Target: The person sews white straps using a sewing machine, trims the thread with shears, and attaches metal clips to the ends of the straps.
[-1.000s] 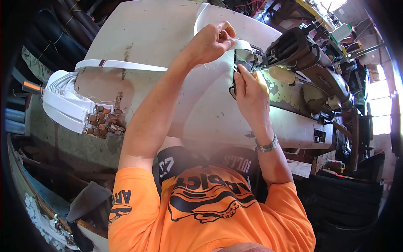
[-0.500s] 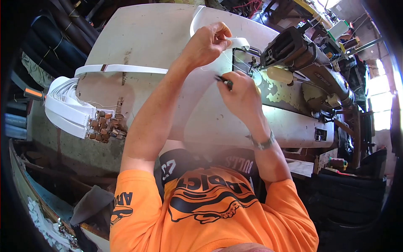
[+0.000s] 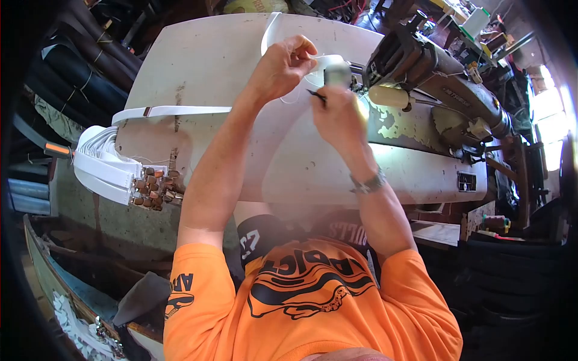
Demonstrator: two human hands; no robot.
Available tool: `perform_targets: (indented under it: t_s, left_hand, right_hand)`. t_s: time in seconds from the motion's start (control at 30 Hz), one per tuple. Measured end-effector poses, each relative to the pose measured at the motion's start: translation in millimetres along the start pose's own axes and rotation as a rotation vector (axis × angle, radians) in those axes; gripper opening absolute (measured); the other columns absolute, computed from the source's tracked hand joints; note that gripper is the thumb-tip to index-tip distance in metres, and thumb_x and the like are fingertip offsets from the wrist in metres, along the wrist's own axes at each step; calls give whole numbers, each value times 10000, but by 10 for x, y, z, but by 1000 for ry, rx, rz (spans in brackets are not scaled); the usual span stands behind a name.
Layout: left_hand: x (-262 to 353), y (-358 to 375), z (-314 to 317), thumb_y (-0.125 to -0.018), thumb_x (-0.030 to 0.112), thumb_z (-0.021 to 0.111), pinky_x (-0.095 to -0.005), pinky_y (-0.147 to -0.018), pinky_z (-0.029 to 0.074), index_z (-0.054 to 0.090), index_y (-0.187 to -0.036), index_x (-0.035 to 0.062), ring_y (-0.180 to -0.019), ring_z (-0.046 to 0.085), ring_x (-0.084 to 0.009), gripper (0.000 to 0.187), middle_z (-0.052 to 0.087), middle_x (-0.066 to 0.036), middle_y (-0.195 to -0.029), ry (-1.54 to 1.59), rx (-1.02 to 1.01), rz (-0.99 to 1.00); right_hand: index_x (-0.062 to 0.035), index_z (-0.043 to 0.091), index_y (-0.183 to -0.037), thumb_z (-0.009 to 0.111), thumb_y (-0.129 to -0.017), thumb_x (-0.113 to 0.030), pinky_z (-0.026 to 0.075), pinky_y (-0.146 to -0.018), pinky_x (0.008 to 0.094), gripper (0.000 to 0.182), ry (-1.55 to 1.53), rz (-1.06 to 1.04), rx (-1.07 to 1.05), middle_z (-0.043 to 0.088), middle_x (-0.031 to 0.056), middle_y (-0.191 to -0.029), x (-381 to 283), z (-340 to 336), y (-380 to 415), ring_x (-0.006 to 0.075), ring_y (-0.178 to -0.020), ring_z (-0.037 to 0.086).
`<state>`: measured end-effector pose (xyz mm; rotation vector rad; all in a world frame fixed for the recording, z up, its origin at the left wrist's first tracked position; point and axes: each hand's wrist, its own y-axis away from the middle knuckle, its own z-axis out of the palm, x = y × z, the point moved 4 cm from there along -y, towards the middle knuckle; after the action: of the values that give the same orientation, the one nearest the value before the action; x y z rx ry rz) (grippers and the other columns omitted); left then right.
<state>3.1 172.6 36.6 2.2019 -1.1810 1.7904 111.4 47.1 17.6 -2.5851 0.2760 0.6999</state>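
Strap bundle (image 3: 99,165): a stack of white straps with brown buckle ends, lying at the left edge of the table (image 3: 211,60)
Loose strap (image 3: 171,111): one white strap lying flat across the table, just above the bundle
Left hand (image 3: 283,66): fingers closed, pinching the end of a white strap (image 3: 328,62) that loops up and back over the tabletop; a thin thread hangs below it
Right hand (image 3: 337,117): closed around a small dark tool (image 3: 316,95), its tip just under the held strap end
Sewing machine (image 3: 439,90): dark, worn, to the right of both hands, close beside the strap end
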Motion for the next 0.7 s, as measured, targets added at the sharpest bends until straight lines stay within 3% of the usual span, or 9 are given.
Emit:
perform_targets:
  t_s: [0.13,0.23,0.37,0.47,0.57,0.6,0.7]
  left_hand:
    - [-49,-18,-19,-954,51,730,-256,-783,524,669,-1075,30,-837,607,-102,137,659,-22,-904,10,18,31]
    - [-39,-29,16,-954,48,729,-253,-784,524,672,-1077,32,-849,616,-103,136,666,-24,-912,-31,17,40]
    - [-11,-2,-17,-957,58,731,-255,-780,525,679,-1072,37,-845,617,-102,129,674,-26,-914,-13,21,19]
    - [-12,-9,-22,-955,68,736,-260,-778,527,683,-1068,36,-845,621,-104,128,677,-26,-912,-6,19,25]
    - [-4,-20,-29,-950,74,740,-268,-778,530,682,-1065,30,-844,624,-109,136,678,-31,-911,-17,27,51]
    - [-5,-19,-50,-948,75,741,-271,-778,531,681,-1065,28,-842,624,-110,139,678,-33,-911,-24,36,61]
    - [-32,-12,-64,-936,78,755,-279,-776,532,682,-1068,25,-823,614,-119,160,676,-40,-918,1,17,6]
  right_hand:
    - [-22,720,-1054,680,-931,-226,565,-795,488,241,99,92,39,701,185,-1006,-37,-310,169,399,-914,702]
    - [-9,697,-1082,677,-936,-216,567,-790,494,254,152,84,41,695,184,-1032,-83,-287,155,398,-926,701]
    - [2,686,-1067,664,-941,-202,573,-800,500,241,109,35,78,681,179,-1066,-93,-112,32,398,-952,701]
    - [16,726,-1043,682,-910,-200,556,-840,474,257,70,15,120,711,199,-1004,-35,44,-131,412,-913,697]
    - [29,701,-877,668,-905,-194,576,-790,500,227,25,-58,-29,705,214,-945,-170,86,-143,414,-884,705]
    - [35,700,-813,672,-888,-195,577,-790,493,243,-12,-101,19,704,226,-890,-237,54,-78,421,-844,702]
    - [22,721,-907,668,-894,-200,575,-802,486,229,1,-51,-88,707,220,-929,-193,-11,113,413,-867,704]
